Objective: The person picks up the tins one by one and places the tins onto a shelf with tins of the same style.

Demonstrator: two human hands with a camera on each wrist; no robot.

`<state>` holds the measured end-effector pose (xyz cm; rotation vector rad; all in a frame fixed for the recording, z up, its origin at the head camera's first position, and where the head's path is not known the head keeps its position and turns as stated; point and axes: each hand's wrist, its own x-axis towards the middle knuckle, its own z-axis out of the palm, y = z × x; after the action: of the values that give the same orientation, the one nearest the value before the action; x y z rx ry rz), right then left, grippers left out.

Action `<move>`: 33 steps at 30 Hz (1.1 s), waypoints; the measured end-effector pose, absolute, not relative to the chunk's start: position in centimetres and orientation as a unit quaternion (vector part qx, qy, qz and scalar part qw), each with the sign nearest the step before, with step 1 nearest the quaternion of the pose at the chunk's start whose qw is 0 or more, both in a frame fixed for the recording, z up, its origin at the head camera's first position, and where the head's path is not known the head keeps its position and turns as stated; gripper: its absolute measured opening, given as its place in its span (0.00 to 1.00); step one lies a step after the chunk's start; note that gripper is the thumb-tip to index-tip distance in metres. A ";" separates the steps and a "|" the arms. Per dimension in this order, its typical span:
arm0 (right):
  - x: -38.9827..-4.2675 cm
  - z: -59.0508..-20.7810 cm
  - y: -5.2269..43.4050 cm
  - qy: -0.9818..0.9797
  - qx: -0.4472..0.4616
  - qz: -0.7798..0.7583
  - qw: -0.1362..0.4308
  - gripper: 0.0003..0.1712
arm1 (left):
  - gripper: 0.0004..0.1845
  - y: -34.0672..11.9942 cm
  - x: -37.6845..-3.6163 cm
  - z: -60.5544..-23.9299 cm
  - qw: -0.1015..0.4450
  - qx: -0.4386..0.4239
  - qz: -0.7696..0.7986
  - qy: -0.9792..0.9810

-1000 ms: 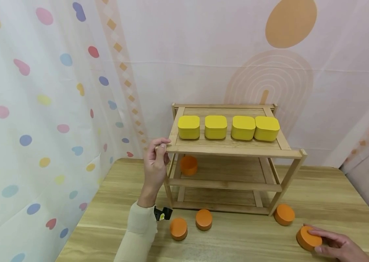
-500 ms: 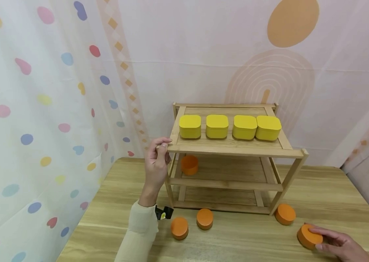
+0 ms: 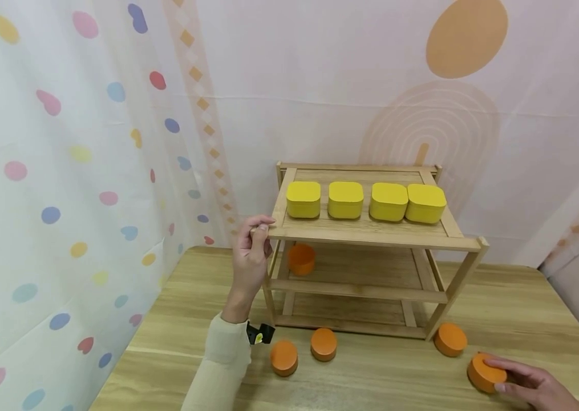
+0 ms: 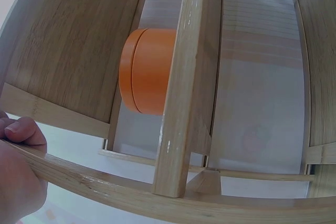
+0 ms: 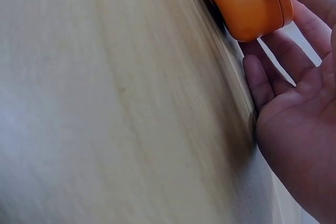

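My left hand (image 3: pixel 250 254) grips the front left corner of a wooden rack (image 3: pixel 371 235). In the left wrist view its thumb and fingers wrap the frame's edge. My right hand (image 3: pixel 538 385) holds a round orange tin (image 3: pixel 485 374) between thumb and fingers, low at the table's right front. The right wrist view shows this tin (image 5: pixel 249 3) slightly tilted, close to the tabletop. Another round orange tin (image 3: pixel 302 259) stands at the left of the rack's middle shelf; a rack bar partly covers this lidded tin (image 4: pixel 149 72) in the left wrist view.
Several yellow square tins (image 3: pixel 345 200) line the top shelf, the right two touching. Two orange tins (image 3: pixel 323 344) lie before the rack's left side, and one orange tin (image 3: pixel 450 339) sits by its right front leg. A patterned curtain (image 3: pixel 320 85) hangs behind.
The head view has shifted slightly, so everything appears a little further right. Both hands keep their holds, and the tins stay in place.
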<state>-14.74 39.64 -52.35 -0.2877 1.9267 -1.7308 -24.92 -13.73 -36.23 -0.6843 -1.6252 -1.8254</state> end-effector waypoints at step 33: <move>-15.0 -49.3 39.7 0.811 -0.067 -0.540 0.215 0.25 | 0.12 -13.7 -24.8 -36.2 0.296 -0.252 -0.686 -0.615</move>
<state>-15.02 39.68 -49.27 -0.1867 2.2489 -1.4989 -24.75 -13.75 -36.15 -0.6695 -1.6357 -1.8243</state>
